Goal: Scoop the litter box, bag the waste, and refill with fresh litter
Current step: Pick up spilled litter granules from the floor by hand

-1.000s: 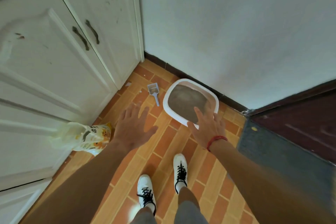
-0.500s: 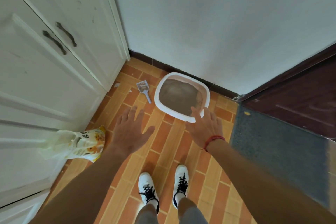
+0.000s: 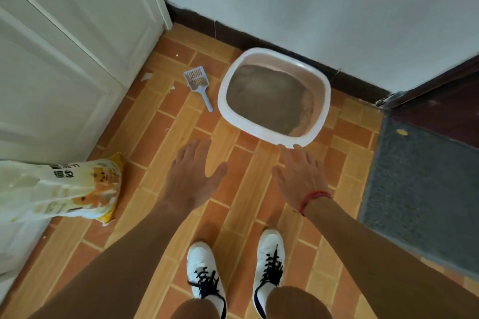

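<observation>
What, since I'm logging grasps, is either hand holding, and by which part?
Nothing. The left hand and right hand are both open and empty; the scoop lies on the floor.

Head-worn view, steeply down at floor (image 3: 160, 137)

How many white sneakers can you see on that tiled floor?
2. The left sneaker stands at bottom centre; the right sneaker stands beside it, slightly further forward. Both point toward the litter box, heels hidden by the legs.
</observation>
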### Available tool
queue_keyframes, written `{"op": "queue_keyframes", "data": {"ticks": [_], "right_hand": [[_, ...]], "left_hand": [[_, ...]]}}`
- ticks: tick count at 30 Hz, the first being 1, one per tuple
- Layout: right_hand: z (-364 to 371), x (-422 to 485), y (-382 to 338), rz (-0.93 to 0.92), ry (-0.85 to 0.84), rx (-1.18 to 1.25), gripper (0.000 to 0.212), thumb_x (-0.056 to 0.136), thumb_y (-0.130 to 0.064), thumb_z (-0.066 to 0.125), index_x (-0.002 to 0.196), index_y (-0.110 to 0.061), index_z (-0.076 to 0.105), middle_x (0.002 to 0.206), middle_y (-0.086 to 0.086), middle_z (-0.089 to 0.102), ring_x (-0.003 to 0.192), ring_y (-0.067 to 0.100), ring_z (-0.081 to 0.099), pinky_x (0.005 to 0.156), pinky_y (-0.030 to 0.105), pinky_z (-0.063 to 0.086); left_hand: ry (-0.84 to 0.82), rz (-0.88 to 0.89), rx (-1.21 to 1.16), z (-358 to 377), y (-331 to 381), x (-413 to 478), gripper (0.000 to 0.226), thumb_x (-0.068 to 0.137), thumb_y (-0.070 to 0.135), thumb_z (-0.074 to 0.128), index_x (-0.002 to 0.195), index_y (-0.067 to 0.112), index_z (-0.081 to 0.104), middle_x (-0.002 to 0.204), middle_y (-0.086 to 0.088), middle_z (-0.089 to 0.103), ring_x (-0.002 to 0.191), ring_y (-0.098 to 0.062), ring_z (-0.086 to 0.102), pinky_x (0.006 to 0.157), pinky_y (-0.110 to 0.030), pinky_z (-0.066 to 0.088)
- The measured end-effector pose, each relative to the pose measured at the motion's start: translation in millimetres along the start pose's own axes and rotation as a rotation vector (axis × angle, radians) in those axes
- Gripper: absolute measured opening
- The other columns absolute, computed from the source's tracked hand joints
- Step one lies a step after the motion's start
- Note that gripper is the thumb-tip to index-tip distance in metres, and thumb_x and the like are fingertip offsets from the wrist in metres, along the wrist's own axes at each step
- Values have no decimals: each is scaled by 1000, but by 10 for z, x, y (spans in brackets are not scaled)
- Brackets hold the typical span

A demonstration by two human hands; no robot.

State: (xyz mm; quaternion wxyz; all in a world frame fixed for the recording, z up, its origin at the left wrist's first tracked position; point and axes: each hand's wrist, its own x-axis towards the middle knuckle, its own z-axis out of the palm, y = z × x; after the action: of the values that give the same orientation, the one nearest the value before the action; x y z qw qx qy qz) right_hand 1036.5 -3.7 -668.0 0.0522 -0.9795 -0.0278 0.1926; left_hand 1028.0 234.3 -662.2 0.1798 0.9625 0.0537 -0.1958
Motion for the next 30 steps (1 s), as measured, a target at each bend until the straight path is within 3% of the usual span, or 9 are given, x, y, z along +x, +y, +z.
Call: {"op": "queue_keyframes", "data": {"ticks": [4, 8, 11, 13, 17, 24, 30], "right_hand": [[1017, 516, 156, -20, 52, 18, 46, 94, -41, 43, 136, -24, 42, 132, 5, 50, 117, 26, 48, 97, 40, 41], [1943, 1041, 332, -56, 77, 63, 40, 96, -39, 41, 134, -24, 45, 128, 1, 50, 114, 20, 47, 97, 36, 43], [2499, 1402, 460, -81, 104, 49, 34, 97, -37, 38, 127, -24, 47, 126, 0, 50, 112, 19, 49, 94, 34, 45], [2792, 1626, 541, -92, 114, 41, 32, 97, -37, 37, 123, -24, 49, 123, 0, 50, 109, 20, 50, 92, 35, 46], [3173, 1991, 669, -116, 160, 88, 29, 98, -42, 38, 116, -24, 53, 117, -2, 51, 105, 18, 52, 86, 36, 50], [3351, 2319, 611, -220, 258, 129, 23, 97, -32, 49, 106, -18, 66, 104, 1, 60, 96, 21, 57, 78, 37, 52], [3449, 2419, 447, -247, 188, 234, 20, 95, -30, 52, 101, -22, 69, 96, -5, 63, 89, 15, 58, 77, 36, 52]], "left_hand": [[27, -103, -323, 946, -272, 538, 68, 94, 66, 39, 151, 30, 31, 160, 3, 26, 147, -21, 26, 117, -47, 27], [103, -112, -671, 1774, -574, 1085, 72, 85, 70, 43, 143, 28, 45, 149, 5, 44, 134, -18, 44, 110, -47, 38], [143, -123, -829, 2280, -766, 1458, 54, 95, 55, 49, 141, 27, 50, 142, 6, 51, 124, -14, 51, 105, -41, 42], [158, -154, -982, 2526, -870, 1678, 47, 98, 50, 49, 139, 27, 53, 137, 6, 56, 121, -14, 54, 107, -46, 43], [170, -242, -1384, 2757, -1009, 2058, 40, 101, 39, 48, 132, 15, 58, 134, -3, 60, 121, -24, 59, 102, -43, 48], [27, -265, -1911, 2773, -1042, 2203, 59, 101, 49, 35, 128, 0, 58, 122, -16, 69, 114, -29, 66, 100, -40, 49], [36, -339, -2226, 2824, -1024, 2144, 64, 101, 48, 35, 126, -6, 58, 119, -21, 69, 112, -33, 67, 105, -42, 47]]}}
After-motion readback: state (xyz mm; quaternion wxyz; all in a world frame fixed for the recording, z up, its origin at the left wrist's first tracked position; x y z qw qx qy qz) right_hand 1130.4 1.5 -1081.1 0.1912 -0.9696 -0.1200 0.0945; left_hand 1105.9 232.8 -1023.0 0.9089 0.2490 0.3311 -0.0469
